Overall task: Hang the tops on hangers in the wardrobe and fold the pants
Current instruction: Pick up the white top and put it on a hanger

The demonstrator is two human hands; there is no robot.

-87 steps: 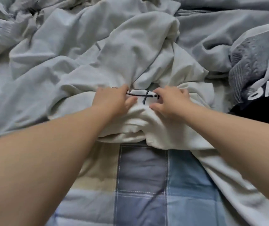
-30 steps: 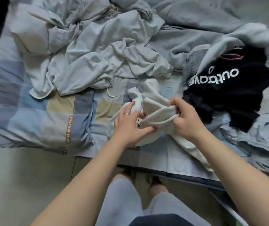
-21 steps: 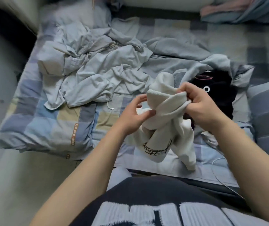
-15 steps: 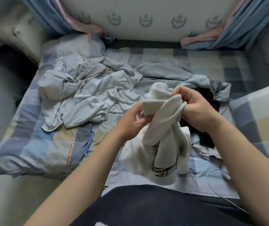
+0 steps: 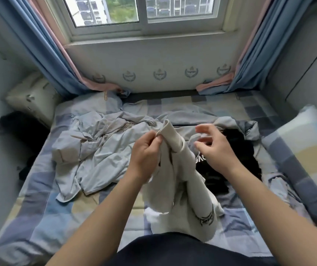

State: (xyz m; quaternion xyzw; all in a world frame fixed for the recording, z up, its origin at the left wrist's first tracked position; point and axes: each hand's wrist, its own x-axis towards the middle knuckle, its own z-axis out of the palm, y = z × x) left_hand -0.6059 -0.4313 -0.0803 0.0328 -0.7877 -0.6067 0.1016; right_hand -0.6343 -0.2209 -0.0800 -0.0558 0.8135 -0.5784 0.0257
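Released by the right hand point(image 5: 214, 150), fingers now spread apart, yet pinched high in left hand point(image 5: 146, 152) fingers, white garment point(image 5: 192, 189) dangling over the bed's point(image 5: 44, 214) near edge; barely begun, seemingly, grey clothes point(image 5: 100, 156) and black top point(image 5: 236, 150) heaped mid-bed, unhung.

Head camera looks forward and down across the bed point(image 5: 38, 217) toward the window point(image 5: 142, 15).

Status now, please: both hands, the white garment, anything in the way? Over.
Left hand pinches white garment at its top edge. Right hand open beside it, holding nothing. Garment hangs bunched above bed. Clothes pile behind, clear of it.
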